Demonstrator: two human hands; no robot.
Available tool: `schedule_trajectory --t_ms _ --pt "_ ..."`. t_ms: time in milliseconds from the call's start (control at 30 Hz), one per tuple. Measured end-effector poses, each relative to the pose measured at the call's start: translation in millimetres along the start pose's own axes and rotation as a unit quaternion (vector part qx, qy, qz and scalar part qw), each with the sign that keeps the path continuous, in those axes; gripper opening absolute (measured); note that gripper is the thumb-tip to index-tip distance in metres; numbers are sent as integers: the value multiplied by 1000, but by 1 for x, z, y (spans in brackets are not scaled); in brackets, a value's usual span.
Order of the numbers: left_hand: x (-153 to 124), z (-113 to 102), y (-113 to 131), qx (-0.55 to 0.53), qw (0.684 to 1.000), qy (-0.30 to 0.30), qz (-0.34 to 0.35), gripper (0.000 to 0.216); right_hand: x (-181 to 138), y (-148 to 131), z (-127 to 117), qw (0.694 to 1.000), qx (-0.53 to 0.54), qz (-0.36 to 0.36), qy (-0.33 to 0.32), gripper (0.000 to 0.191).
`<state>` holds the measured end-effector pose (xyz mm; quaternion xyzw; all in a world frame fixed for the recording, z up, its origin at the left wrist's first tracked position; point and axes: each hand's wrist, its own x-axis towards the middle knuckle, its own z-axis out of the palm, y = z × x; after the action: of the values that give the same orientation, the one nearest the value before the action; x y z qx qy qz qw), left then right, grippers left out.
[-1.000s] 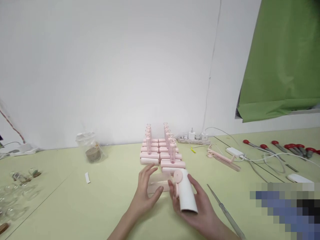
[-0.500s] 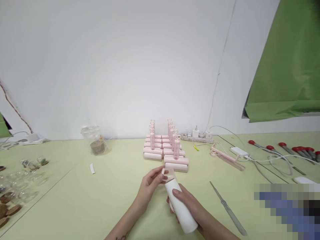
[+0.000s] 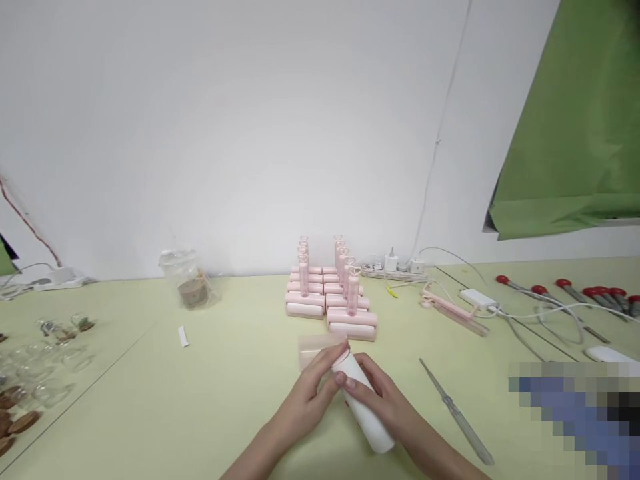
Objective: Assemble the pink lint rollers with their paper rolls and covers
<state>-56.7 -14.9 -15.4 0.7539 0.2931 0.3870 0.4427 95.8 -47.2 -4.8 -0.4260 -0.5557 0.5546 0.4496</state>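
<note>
Nearest to you, between your two hands, is the white roll (image 3: 369,420); it slants, with its near end toward the right and its far end toward the left. I cannot tell whether it touches the table (image 3: 200,413). Your right hand (image 3: 383,399) holds the roll along its right side, the fingers curved around it and the thumb lying on top. Your left hand (image 3: 314,392) holds the far end, its fingers narrow and bent over the rim, its thumb next to the right thumb. A little pink shows at this far end.

To the right of your hands lies the knife (image 3: 455,413), apart from them. At the near left there are brown discs (image 3: 24,422), and a bit farther, glass jars (image 3: 50,357). Just beyond your left hand lies the clear cover (image 3: 314,347), partly hidden by it. Well to the left is a white strip (image 3: 183,337).

Farther, in the middle, pink rollers (image 3: 353,319) lie in two columns, with small upright tubes (image 3: 353,293) among them. On the right are a pink frame (image 3: 453,310), cables and red-ended tools (image 3: 550,293). At the far left sits a bag (image 3: 193,287) with something brown inside. The power strip (image 3: 393,274) is by the wall (image 3: 225,133); a green cloth (image 3: 575,140) hangs at the far right.
</note>
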Motion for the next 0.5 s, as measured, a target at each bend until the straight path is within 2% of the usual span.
schedule_trajectory --t_ms 333,433,500 --pt "-2 8 5 -41 998 37 10 35 4 5 -2 999 13 -42 -23 34" --pt "0 5 7 -24 997 61 27 33 6 7 -3 1000 5 -5 -7 40" --pt "2 -1 7 -2 992 120 45 32 8 10 -5 998 43 34 22 47"
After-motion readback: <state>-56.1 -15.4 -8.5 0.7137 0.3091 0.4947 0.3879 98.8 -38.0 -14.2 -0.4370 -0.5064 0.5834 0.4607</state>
